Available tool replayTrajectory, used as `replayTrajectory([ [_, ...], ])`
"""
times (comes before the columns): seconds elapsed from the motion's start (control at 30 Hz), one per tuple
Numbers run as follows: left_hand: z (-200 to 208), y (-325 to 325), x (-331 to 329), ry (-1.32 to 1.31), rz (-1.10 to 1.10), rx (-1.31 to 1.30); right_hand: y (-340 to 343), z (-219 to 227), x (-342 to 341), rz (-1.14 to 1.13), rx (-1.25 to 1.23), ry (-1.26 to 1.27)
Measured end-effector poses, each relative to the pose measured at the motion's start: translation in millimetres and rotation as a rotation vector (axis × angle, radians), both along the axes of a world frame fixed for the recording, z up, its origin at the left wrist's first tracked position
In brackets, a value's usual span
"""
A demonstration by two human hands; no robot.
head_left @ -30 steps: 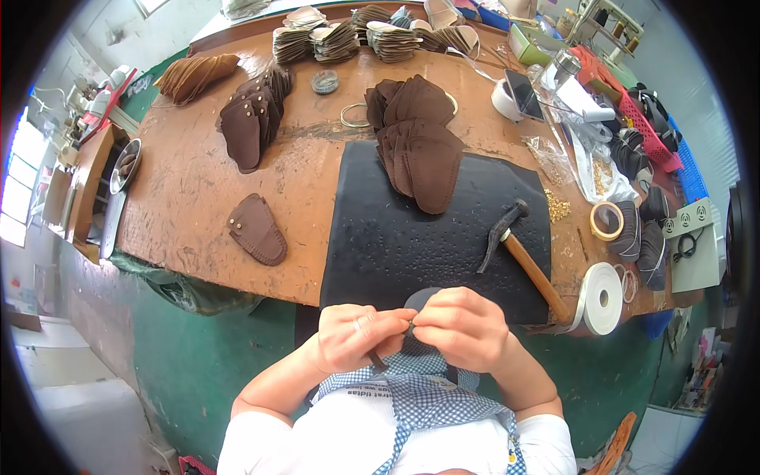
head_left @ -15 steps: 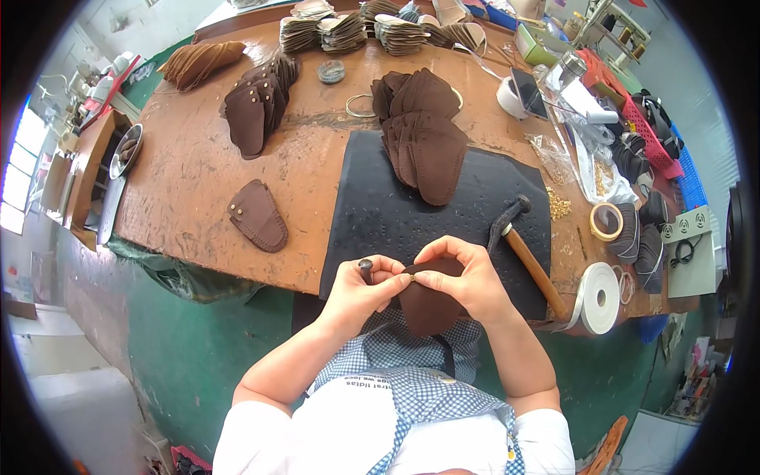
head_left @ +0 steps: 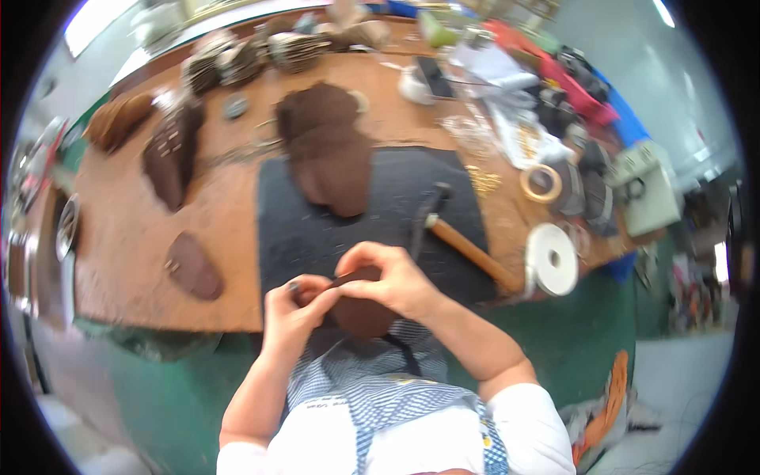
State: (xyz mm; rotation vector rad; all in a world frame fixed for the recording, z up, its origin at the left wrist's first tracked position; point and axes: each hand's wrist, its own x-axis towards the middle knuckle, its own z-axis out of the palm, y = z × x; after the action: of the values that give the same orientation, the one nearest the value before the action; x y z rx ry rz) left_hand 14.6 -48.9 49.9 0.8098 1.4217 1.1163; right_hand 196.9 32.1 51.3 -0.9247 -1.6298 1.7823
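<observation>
Hands, 2, bare, close together. Left hand point(head_left: 293, 309): thumb and finger closed at the left upper edge of a dark brown leather piece point(head_left: 366, 318); a small dark-ended object point(head_left: 294, 287), kind unclear through blur, tucked among the other fingers. Right hand point(head_left: 396, 283): thumb on the near face, fingers curled over the top of the same piece, gripping it. The piece is held in the air at the table's near edge, in front of the mat.

Mat point(head_left: 294, 237), 1, black, laid along the near edge of the table point(head_left: 119, 237).

Hammer point(head_left: 473, 252), 1, wooden handle, on the mat's right part, handle slanting to the near right corner.

Leather pieces point(head_left: 328, 170), dark brown, 1 overlapping heap, across the mat's far edge.

Leather piece with small studs point(head_left: 198, 273), 1, lying left of the mat, by the table's near edge.

Studded dark pieces point(head_left: 174, 154), 1 row, toward the table's far left corner; lighter brown pile point(head_left: 119, 123), 1, nearer that corner.

Pale-edged stacks point(head_left: 297, 52), several, along the far edge.

Gold-coloured small parts point(head_left: 483, 180), 1 scatter, just beside the mat's right edge.

Tape roll point(head_left: 541, 184), 1, toward the table's right edge.

White roll point(head_left: 552, 261), 1, on its side, at the near right corner.
</observation>
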Motion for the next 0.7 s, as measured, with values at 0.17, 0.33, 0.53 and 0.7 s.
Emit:
replayTrajectory([
  [0.17,-8.0,-0.9,-1.3,-0.040,-0.030,0.024,-7.6,1.1,2.6,0.017,-0.011,0.018],
  [0.33,-1.0,8.7,2.2,0.203,-0.089,0.205,-5.2,1.5,17.5,0.029,0.049,0.018],
  [0.53,47.4,38.3,-21.1,0.721,0.126,0.874,138.0,0.1,127.9,-0.770,0.577,-0.553],
  [0.7,25.3,43.3,-24.9,1.129,-0.374,1.180,223.7,-56.4,200.9,-0.765,0.679,-0.862],
])
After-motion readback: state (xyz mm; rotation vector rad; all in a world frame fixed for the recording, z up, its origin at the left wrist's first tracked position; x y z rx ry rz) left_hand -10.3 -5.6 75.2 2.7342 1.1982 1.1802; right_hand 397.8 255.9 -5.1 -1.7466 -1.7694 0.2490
